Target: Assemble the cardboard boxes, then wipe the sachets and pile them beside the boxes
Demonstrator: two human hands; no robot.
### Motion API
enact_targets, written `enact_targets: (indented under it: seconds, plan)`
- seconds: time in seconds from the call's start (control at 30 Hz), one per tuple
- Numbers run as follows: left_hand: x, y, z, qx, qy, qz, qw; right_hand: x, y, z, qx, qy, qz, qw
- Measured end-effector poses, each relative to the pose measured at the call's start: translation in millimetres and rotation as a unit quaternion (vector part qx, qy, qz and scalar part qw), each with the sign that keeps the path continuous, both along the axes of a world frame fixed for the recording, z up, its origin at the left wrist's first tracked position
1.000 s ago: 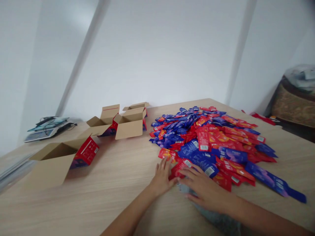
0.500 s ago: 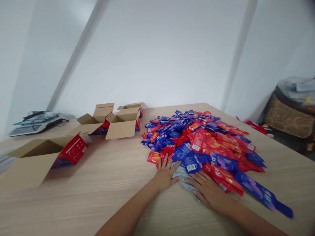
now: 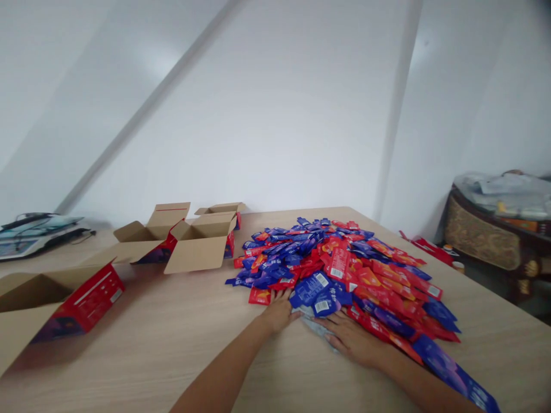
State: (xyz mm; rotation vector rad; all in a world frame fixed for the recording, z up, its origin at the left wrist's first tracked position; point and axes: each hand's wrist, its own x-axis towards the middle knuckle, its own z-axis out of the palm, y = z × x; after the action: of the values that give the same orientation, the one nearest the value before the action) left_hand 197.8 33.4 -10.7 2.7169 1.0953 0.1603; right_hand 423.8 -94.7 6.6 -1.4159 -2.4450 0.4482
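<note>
A wide heap of red and blue foil packets lies on the wooden table. At its near edge, my left hand rests flat with fingers spread, the tips against a red packet and partly hidden by the heap. My right hand is flat too, fingers stretched forward beside the lower packets. Between both hands lies a crumpled grey-blue cloth, which my right fingers touch. Two blue packets with barcodes overlap the cloth's far side. A long blue packet lies by my right forearm.
Open cardboard boxes with red and blue sides stand left: one near box, two farther boxes, another at the back. Papers and a cable lie far left. A patterned chair stands beyond the right edge.
The view has tilted up and shifted right, so the boxes sit farther left. Both hands have pushed slightly forward against the heap, and my left fingertips are more covered by packets.
</note>
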Motion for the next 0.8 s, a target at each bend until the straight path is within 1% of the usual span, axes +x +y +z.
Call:
enact_targets:
  seconds: [0.13,0.23,0.33,0.4,0.5,0.6,0.63,0.67,0.7,0.73,0.77,0.8]
  plan:
    - [10.9,13.7,3.5,-0.004,-0.006,-0.003,1.000,8.0,13.7,2.5,0.007,-0.010,-0.004,1.000]
    - [16.6,17.0,5.6,-0.003,-0.006,0.001,1.000,8.9,19.3,2.2,0.018,-0.009,-0.013,1.000]
    - [17.2,13.1,7.3,-0.007,-0.004,0.005,1.000,-0.9,18.0,1.2,0.035,-0.006,-0.037,0.999]
    - [14.2,8.6,11.4,-0.015,-0.004,0.003,1.000,-13.0,13.4,1.6,0.037,-0.010,-0.052,0.998]
    - [4.3,3.5,26.8,-0.057,-0.012,-0.022,0.998,-32.5,1.5,7.1,0.023,0.005,-0.054,0.998]
    - [-13.8,4.1,49.1,-0.140,-0.063,-0.052,0.987,-41.0,-16.9,16.7,0.014,0.076,-0.074,0.994]
    - [-22.1,5.8,55.2,-0.162,-0.084,-0.039,0.983,-39.0,-25.0,19.0,0.021,0.110,-0.094,0.989]
    - [-31.8,7.9,59.1,-0.171,-0.102,-0.013,0.980,-34.1,-34.6,19.9,0.033,0.146,-0.123,0.981]
    - [-42.6,10.2,60.2,-0.161,-0.118,0.021,0.980,-26.1,-45.9,18.8,0.048,0.180,-0.162,0.969]
    - [-54.4,12.5,58.2,-0.130,-0.132,0.061,0.981,-15.0,-59.2,15.6,0.065,0.212,-0.212,0.952]
    - [-66.6,14.3,52.8,-0.084,-0.146,0.100,0.981,-1.0,-74.4,9.9,0.079,0.239,-0.265,0.931]
    - [-78.4,15.4,44.3,-0.029,-0.154,0.139,0.978,15.5,-91.1,2.0,0.077,0.260,-0.320,0.908]
